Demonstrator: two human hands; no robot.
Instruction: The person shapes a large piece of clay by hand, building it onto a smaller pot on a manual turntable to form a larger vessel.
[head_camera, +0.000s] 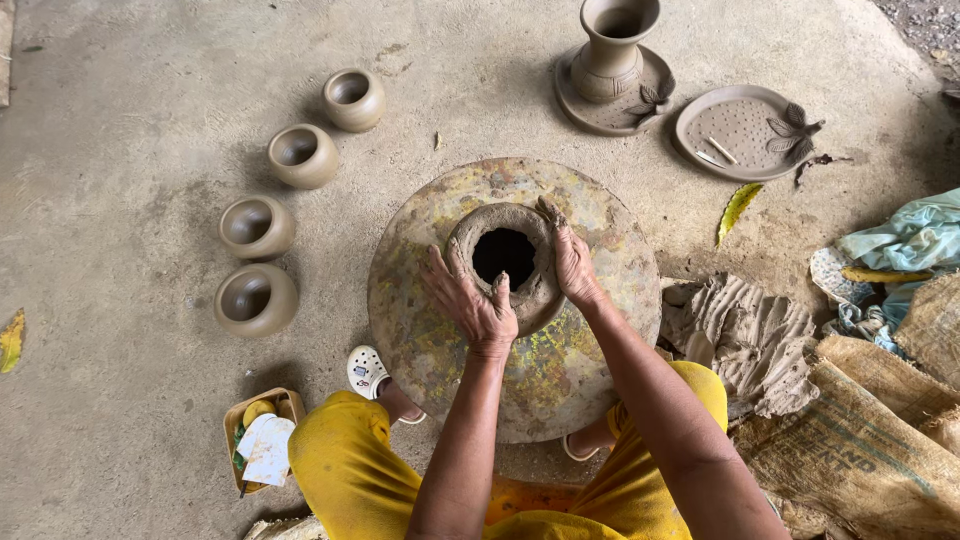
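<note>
A thick-walled wet clay pot (470, 232) with a dark hollow stands in the middle of a round, paint-stained wheel disc (430, 340) on the concrete floor. My left hand (470, 300) lies against the pot's near-left wall, fingers spread and thumb over the rim. My right hand (572, 262) presses the right side of the rim, fingertips smeared with clay. Both hands are on the pot.
Several small round clay pots (257, 227) curve along the left. A tall clay vase on a dish (612, 60) and a leaf-decorated plate (740, 130) sit at the back right. Cloths and burlap sacks (860, 430) lie at right. A small box (262, 435) rests by my knee.
</note>
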